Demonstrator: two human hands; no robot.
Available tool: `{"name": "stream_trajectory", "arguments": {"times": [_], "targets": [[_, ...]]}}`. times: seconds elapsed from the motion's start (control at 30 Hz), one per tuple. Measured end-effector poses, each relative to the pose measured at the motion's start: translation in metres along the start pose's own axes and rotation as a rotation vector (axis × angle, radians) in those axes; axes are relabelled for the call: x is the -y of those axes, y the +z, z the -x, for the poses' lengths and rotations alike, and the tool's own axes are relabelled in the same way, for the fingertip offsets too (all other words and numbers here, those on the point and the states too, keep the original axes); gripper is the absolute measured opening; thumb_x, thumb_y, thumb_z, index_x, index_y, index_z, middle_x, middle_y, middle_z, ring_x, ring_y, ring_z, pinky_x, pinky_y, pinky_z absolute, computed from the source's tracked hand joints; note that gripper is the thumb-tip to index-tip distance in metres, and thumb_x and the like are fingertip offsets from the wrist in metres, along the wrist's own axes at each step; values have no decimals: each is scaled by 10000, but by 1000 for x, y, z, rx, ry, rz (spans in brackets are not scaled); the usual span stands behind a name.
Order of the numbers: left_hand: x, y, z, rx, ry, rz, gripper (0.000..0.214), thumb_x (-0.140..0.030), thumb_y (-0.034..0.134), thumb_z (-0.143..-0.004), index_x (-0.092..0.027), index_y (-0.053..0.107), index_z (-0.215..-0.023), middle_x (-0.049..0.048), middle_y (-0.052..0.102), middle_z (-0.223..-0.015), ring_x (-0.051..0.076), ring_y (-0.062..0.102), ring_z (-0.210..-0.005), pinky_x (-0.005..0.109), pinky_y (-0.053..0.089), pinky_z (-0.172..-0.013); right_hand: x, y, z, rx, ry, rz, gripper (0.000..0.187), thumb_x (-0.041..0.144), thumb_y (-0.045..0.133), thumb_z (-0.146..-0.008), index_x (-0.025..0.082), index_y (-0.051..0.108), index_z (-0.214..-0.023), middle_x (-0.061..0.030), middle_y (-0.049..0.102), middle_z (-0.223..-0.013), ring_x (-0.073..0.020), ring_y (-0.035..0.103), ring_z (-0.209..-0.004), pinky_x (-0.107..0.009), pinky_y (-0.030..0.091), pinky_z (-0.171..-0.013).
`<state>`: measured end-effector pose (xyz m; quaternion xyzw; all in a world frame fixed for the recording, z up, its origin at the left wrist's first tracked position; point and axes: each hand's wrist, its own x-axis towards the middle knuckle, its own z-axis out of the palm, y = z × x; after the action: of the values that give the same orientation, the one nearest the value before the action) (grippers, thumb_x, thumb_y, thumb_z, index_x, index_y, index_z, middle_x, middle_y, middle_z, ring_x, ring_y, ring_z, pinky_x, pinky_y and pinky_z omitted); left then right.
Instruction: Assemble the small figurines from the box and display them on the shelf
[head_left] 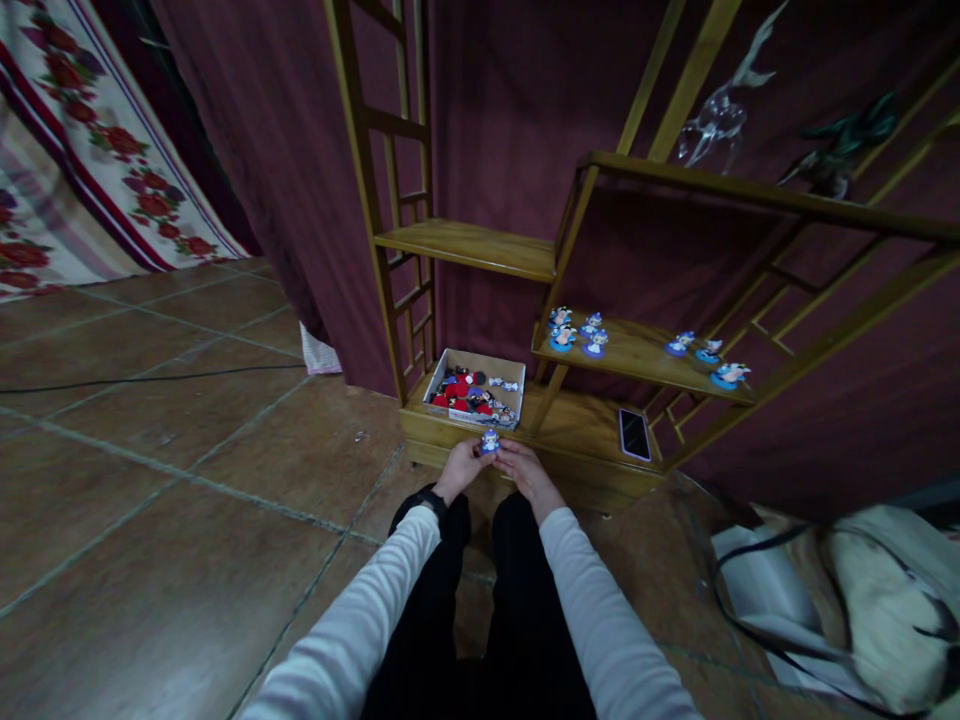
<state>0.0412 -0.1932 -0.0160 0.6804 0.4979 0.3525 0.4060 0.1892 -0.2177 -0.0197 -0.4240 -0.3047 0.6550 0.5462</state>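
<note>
A small purple-and-white figurine is upright between my two hands, just in front of the cabinet's lower edge. My left hand is closed on its left side, with the thumb near the base. On the other side, my right hand closes its fingertips on the base. Right behind them, an open cardboard box holds a jumble of red, black and white figurines. More blue and purple figurines stand on the middle shelf, several at its left end and others at its right end.
A phone lies on the cabinet's bottom board. Above are a bare wooden shelf and a clear glass ornament beside a dark one. A white bag with a strap sits on the floor at right. A black cable crosses the tiles.
</note>
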Motion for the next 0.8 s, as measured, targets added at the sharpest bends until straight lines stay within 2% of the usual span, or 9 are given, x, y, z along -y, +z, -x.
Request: {"name": "stream_trajectory", "arguments": {"times": [0.13, 0.27, 0.4, 0.63, 0.7, 0.8], "targets": [[2, 0, 0, -31, 4, -63, 246, -259, 675, -642, -139, 623, -851, 3, 631, -684, 130, 560, -623, 233, 411, -603, -1, -1, -2, 0, 26, -7, 360, 214, 775, -496, 162, 659, -833, -34, 694, -812, -182, 643, -806, -349, 474, -847], [3, 1, 0, -58, -26, -4, 313, -218, 710, -607, -155, 619, -900, 18, 654, -743, 142, 590, -686, 244, 432, -654, -3, -2, -4, -24, 30, -6, 336, 174, 754, -496, 164, 646, -813, -26, 686, -792, -179, 642, -787, -350, 478, -832], [7, 4, -3, -84, -64, 144, 340, -177, 728, -569, -151, 624, -892, 6, 643, -700, 137, 586, -653, 240, 439, -634, -4, 0, -5, -54, 34, -12, 308, 146, 735, -507, 163, 630, -796, -25, 678, -787, -177, 647, -765, -351, 485, -821], [14, 9, -9, -15, -119, 452, 362, -207, 717, -574, -102, 607, -902, -65, 517, -509, 77, 475, -451, 207, 386, -507, -3, 1, -5, -73, 36, -37, 271, 133, 714, -527, 168, 624, -780, -25, 685, -769, -167, 653, -734, -335, 498, -812], [13, 9, -8, -33, -126, 446, 378, -213, 729, -568, -105, 611, -910, -66, 512, -502, 81, 479, -457, 211, 390, -513, -4, 1, -7, -66, 40, -30, 276, 125, 710, -528, 167, 626, -787, -24, 684, -765, -164, 652, -731, -332, 498, -805], [9, 7, -4, -80, -103, 311, 371, -201, 723, -591, -124, 620, -939, -51, 545, -538, 101, 518, -519, 226, 419, -560, -6, 0, -9, -67, 28, -26, 301, 111, 705, -514, 168, 629, -799, -16, 683, -772, -159, 648, -729, -332, 498, -795]]}}
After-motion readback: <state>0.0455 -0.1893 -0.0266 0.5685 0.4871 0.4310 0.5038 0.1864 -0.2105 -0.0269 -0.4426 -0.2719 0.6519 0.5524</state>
